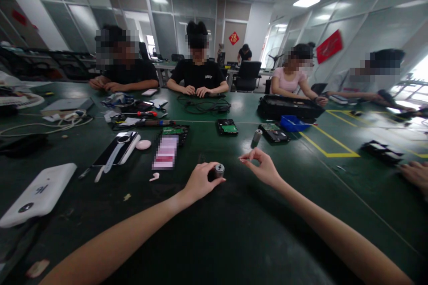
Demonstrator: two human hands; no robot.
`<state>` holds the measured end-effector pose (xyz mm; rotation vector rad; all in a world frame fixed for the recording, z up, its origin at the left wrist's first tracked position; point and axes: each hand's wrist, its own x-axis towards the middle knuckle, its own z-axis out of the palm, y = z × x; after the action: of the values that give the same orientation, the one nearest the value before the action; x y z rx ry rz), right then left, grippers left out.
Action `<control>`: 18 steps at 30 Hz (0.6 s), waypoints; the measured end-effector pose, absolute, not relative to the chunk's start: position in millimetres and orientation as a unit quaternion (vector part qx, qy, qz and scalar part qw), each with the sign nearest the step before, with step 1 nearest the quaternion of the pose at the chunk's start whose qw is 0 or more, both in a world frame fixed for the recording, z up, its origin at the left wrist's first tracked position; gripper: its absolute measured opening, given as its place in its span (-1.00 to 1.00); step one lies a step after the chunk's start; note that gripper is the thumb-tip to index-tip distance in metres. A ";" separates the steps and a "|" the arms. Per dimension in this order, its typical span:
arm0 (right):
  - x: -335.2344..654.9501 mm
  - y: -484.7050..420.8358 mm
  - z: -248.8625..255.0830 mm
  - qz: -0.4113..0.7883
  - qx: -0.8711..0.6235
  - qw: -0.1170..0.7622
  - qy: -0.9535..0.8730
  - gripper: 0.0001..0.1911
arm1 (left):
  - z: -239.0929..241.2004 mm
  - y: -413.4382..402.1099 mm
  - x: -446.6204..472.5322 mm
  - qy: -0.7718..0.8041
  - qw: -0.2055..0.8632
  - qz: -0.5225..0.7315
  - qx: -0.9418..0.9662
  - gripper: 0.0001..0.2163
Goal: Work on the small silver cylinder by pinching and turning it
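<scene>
My left hand point(199, 182) rests on the dark green table point(234, 231) and grips a small silver metal cylinder point(219, 170) with a dark part under it. My right hand point(262, 166) hovers just to the right, thumb and forefinger pinched together on something too small to make out near its fingertips. A second silver cylinder point(256, 137) stands upright on the table beyond my right hand.
Circuit boards point(228, 127), a blue tray point(291, 123), a white device point(38, 193), a smartwatch point(120, 144), a pink oval case point(143, 144), a white earbud point(154, 177), cables and tools lie on the table. Several people sit along the far side. Another person's hand point(414, 173) is at right.
</scene>
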<state>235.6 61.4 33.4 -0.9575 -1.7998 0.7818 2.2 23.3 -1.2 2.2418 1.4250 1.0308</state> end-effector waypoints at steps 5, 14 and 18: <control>284.4 60.8 2.5 0.295 -0.445 0.400 -0.745 -0.76 | 0.8 21.8 0.9 0.499 0.143 0.333 0.787 -0.62; 285.6 60.6 -9.1 0.272 -0.477 0.380 -0.744 -0.72 | 2.0 22.6 0.0 0.491 0.145 0.320 0.797 -0.63; 265.8 58.5 6.6 0.318 -0.465 0.429 -0.706 -0.68 | -0.1 23.0 0.0 0.491 0.147 0.328 0.794 -0.62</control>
<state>265.8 58.5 6.6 -1.1612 -1.7627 0.7940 0.0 23.0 -0.1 2.2849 1.4133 0.9430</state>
